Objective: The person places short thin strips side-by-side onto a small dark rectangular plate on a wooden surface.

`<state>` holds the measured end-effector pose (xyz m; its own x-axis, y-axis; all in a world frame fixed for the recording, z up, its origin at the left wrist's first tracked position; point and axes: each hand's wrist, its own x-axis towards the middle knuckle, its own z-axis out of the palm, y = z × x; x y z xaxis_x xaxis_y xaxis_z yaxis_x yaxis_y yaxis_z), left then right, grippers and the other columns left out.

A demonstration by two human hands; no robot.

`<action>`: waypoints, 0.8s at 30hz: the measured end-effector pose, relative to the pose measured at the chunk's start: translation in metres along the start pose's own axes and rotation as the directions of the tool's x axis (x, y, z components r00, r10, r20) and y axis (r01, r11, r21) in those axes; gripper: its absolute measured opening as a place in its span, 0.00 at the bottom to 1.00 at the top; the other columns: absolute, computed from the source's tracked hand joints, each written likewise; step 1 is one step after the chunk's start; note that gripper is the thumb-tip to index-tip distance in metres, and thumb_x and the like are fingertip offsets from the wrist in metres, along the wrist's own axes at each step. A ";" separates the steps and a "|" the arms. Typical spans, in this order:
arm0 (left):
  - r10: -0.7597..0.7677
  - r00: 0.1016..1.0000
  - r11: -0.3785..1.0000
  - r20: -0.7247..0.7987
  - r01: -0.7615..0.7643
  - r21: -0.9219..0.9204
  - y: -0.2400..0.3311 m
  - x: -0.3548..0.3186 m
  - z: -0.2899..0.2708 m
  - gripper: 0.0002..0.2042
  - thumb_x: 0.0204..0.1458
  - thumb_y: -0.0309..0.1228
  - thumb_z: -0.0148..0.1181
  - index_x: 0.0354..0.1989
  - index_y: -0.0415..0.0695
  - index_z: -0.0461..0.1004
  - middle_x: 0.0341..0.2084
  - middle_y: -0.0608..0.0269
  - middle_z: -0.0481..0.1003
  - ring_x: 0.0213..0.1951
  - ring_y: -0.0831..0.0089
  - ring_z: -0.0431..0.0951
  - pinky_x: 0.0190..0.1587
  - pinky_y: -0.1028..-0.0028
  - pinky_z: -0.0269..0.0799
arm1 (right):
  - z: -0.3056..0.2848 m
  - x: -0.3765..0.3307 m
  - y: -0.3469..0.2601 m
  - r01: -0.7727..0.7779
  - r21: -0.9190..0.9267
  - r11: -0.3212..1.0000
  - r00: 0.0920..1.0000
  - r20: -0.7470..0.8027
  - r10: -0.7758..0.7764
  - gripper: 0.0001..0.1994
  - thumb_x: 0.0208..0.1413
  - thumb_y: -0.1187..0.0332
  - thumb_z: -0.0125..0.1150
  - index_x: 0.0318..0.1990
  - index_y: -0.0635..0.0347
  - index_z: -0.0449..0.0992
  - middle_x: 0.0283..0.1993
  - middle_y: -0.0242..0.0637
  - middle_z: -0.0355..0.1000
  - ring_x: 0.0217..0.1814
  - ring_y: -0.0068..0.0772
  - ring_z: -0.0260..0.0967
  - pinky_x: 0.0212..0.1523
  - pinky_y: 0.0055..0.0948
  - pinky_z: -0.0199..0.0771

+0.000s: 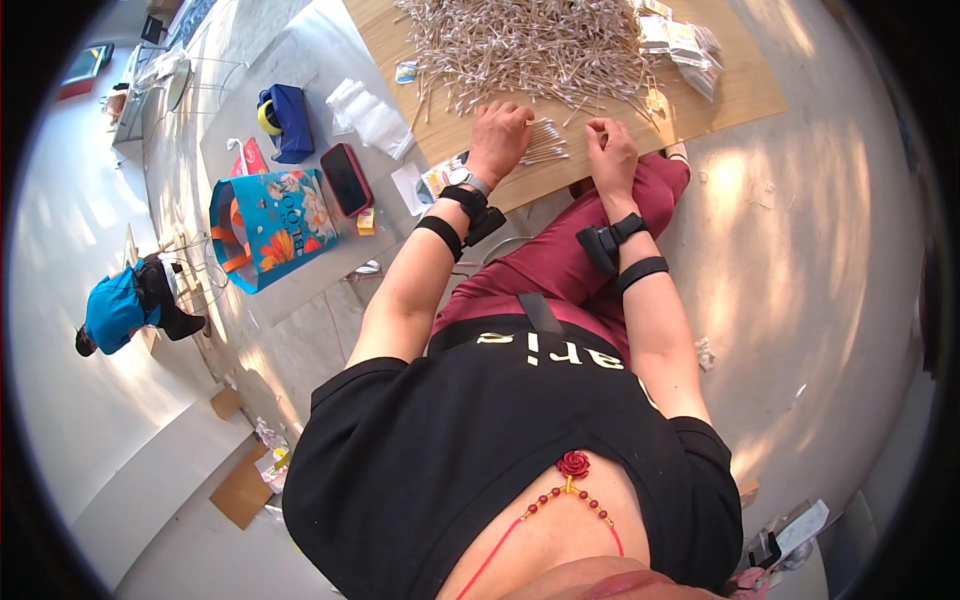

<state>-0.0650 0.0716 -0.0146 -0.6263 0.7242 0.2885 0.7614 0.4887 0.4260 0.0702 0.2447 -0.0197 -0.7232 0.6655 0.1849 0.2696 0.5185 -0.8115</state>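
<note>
A large heap of loose cotton swabs (530,50) covers the far part of the wooden table (740,100). At the table's near edge my left hand (500,140) has its fingers curled in. A small bunch of cotton swabs (545,143) fans out from its palm side, roughly lined up and pointing toward my right hand. My right hand (612,155) is closed just right of the bunch, thumb and fingers bent together; anything between them is too small to see. Beside my left wrist lies a small printed packet (440,178), partly covered.
Filled plastic packs (692,50) rest right of the heap. A side surface at left holds a blue tape dispenser (290,122), white plastic bags (370,115), a phone (346,180) and a blue flowered shopping bag (275,228). Another person (125,305) is far left.
</note>
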 end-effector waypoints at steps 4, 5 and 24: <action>0.028 0.999 0.998 0.039 -0.030 0.053 -0.001 0.006 0.001 0.06 0.54 0.30 0.65 0.38 0.49 0.84 0.34 0.62 0.82 0.45 0.60 0.80 0.52 0.60 0.71 | 0.001 0.001 0.002 -0.016 0.008 1.000 1.000 -0.004 0.016 0.05 0.61 0.68 0.68 0.41 0.56 0.81 0.41 0.38 0.77 0.36 0.41 0.75 0.41 0.38 0.76; 0.031 0.999 0.998 0.044 -0.034 0.060 -0.001 0.007 0.001 0.06 0.52 0.29 0.65 0.38 0.49 0.85 0.35 0.61 0.82 0.45 0.60 0.80 0.52 0.60 0.71 | 0.001 0.001 0.002 -0.020 0.013 1.000 1.000 -0.005 0.021 0.05 0.61 0.68 0.68 0.41 0.56 0.81 0.41 0.38 0.77 0.37 0.41 0.75 0.41 0.38 0.76; -0.058 0.965 0.989 0.255 0.090 -0.116 -0.006 0.030 -0.014 0.09 0.52 0.29 0.62 0.39 0.46 0.84 0.33 0.56 0.81 0.40 0.54 0.84 0.45 0.59 0.79 | 0.004 0.003 0.007 -0.031 0.035 0.999 0.999 -0.024 0.032 0.05 0.61 0.67 0.67 0.42 0.55 0.81 0.43 0.40 0.78 0.46 0.48 0.78 0.46 0.43 0.78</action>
<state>-0.0905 0.0839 0.0033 -0.6062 0.7945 0.0350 0.6772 0.4926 0.5466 0.0674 0.2487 -0.0271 -0.6985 0.6946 0.1720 0.2695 0.4780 -0.8360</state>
